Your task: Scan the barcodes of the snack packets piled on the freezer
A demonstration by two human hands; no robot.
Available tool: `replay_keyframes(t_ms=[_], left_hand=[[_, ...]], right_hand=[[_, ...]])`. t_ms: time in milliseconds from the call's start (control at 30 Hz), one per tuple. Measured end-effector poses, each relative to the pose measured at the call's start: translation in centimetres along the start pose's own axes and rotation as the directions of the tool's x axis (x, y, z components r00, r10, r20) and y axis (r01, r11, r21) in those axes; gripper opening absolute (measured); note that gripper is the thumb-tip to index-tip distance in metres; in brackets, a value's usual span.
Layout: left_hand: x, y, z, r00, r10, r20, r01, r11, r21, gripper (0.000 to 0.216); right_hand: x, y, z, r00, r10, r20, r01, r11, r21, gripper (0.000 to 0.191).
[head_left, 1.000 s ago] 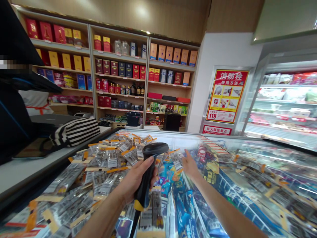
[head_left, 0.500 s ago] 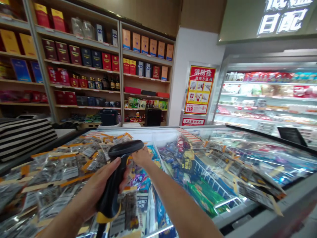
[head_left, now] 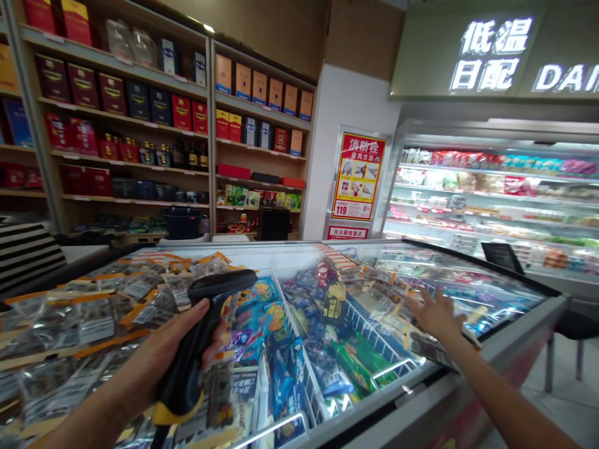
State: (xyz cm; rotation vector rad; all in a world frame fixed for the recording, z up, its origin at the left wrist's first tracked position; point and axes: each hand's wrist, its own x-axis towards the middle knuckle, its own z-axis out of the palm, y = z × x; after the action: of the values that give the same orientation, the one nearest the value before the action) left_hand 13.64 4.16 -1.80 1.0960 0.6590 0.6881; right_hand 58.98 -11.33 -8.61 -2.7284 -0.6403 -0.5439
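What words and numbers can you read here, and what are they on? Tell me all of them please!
"低温 日配": overhead sign
"DAI": same sign, cut off at the picture's edge
"消防栓 使用方法": red and yellow poster
"119": bottom of that poster
"灭火器放置点": red sign below it
Too small or blurred: the poster's other small print, and labels on the clear packets, freezer bags and shelf boxes.

Glowing sign [head_left: 496, 55], brightly lit chiller [head_left: 449, 131], glare on freezer glass [head_left: 461, 274], stretched edges, slight softness
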Motion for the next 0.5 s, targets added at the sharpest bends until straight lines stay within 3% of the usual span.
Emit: replay_keyframes(t_ms=[100,167,367,500], left_hand=[[-0.1,-0.1,0.2,1.000,-0.015,-0.009,0.016,1.000,0.016,0.025],[-0.1,-0.1,0.5,0.999,-0.034,0.002,0.034,0.999,0.016,0.026],[0.7,-0.6,2.6,0.998,-0.030,0.047,0.028,0.998,0.049,0.027],[1.4,-1.2,4.6,0.996,-0.058,0.066,0.054,0.996,0.070,0.029]], right_hand=[[0.3,4.6,0.3,0.980,0.050,0.194,-0.053,0.999,0.006,0.062],[-0.1,4.4,0.9,0.957,0.082,0.280,-0.086,0.996,0.005,0.064],[-1.1,-4.5,3.1,0.971,0.135,0.197,-0.151,0.986,0.071,0.071],[-1.7,-10.3,3.8,0.979,0.093,0.183,-0.121,0.982,0.148,0.069]])
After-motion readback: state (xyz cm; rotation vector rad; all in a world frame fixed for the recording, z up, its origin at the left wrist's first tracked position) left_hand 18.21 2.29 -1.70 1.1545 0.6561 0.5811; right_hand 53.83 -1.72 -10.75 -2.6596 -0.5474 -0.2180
